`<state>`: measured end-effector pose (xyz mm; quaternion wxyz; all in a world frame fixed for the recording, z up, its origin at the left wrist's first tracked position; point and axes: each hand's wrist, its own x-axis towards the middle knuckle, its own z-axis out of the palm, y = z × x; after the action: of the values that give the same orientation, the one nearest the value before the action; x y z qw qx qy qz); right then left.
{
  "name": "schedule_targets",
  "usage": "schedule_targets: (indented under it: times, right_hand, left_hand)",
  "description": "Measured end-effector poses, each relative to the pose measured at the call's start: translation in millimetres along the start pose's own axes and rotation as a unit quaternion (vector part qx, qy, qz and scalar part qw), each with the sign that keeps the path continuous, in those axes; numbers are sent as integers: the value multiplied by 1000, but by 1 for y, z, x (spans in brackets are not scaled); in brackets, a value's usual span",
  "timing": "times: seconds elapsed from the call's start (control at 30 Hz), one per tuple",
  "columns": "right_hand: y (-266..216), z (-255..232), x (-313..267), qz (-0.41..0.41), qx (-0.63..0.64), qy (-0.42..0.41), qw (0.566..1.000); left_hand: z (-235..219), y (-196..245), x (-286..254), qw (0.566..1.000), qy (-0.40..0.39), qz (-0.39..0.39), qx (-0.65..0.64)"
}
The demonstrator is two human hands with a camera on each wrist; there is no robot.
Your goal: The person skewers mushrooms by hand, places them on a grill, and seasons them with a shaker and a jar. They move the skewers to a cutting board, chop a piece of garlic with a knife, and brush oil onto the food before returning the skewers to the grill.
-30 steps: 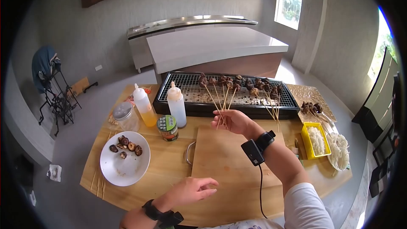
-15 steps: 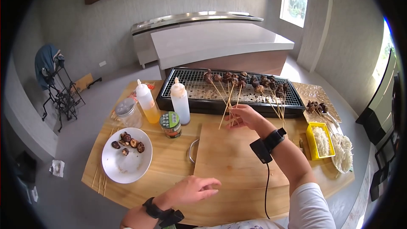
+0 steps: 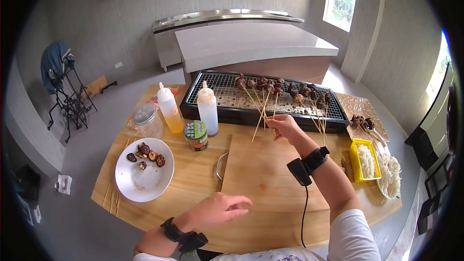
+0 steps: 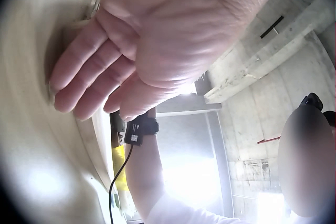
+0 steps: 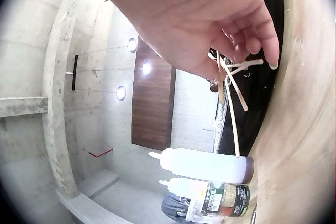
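Pinching skewers [image 3: 263, 108] in right hand [image 3: 285, 128] fingers [image 5: 257, 35]; left hand [image 3: 220, 210] relaxed.

Both hands bare. White short sleeve [image 3: 349, 234] on right arm. Black strap with boxy black camera [image 3: 298, 171] on right wrist, thin black cable [image 3: 304, 212] running down toward the body. Black strap and camera [image 3: 186, 239] on left wrist.

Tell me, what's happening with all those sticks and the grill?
A person is grilling mushrooms on sticks. Their right hand pinches the ends of a few skewers whose mushroom tips lie on the grill. The left hand rests open, fingers straight, on the wooden board and holds nothing. More mushroom pieces sit on a white plate, beside a small can and two squeeze bottles.
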<state>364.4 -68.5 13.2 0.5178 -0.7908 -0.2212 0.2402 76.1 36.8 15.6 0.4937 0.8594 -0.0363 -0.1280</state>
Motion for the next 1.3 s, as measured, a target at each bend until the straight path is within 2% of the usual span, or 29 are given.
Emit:
schedule_targets:
  times: [0.03, 0.07, 0.13, 0.4, 0.47, 0.6, 0.67, 0.8, 0.87, 0.9, 0.97, 1.0, 1.07, 1.3]
  right_hand:
    - [-1, 1, 0, -3, 27, -12, 1000]
    - [-2, 1, -1, -4, 30, -13, 999]
    - [-6, 5, -5, 12, 101, -49, 994]
    - [-3, 19, 6, 39, 239, -115, 963]
    - [2, 19, 11, 46, 291, -158, 942]
    - [8, 16, 17, 64, 321, -148, 933]
    - [16, 12, 26, 67, 351, -175, 917]
    - [9, 19, 23, 87, 326, -145, 930]
    - [2, 24, 19, 80, 264, -61, 959]
    - [1, 24, 18, 80, 264, -61, 959]
    - [-1, 25, 16, 37, 105, 14, 994]
    - [-3, 24, 15, 37, 105, 13, 994]
    - [-5, 20, 13, 38, -27, 27, 999]
    - [-2, 2, 9, 41, 3, -25, 999]
  left_hand:
    - [-1, -2, 1, 998, 1, -14, -65]
    - [-3, -4, 2, 998, 1, -15, -62]
    - [-5, -9, 6, 989, 26, -23, -142]
    - [-6, -13, 8, 990, 14, -42, -135]
    - [-7, -11, 7, 990, 16, -42, -132]
    - [-6, -10, 6, 993, 18, -33, -108]
    - [-7, -10, 5, 994, 17, -25, -102]
    - [-9, -7, 6, 994, 2, -48, -93]
    - [-9, -8, 6, 994, 2, -46, -96]
    - [-9, -7, 6, 994, 3, -47, -98]
    - [-9, -8, 6, 994, 4, -48, -101]
    - [-9, -8, 6, 994, 2, -51, -102]
    - [-9, -8, 6, 993, 0, -52, -104]
    - [-8, -6, 5, 996, 10, -40, -85]
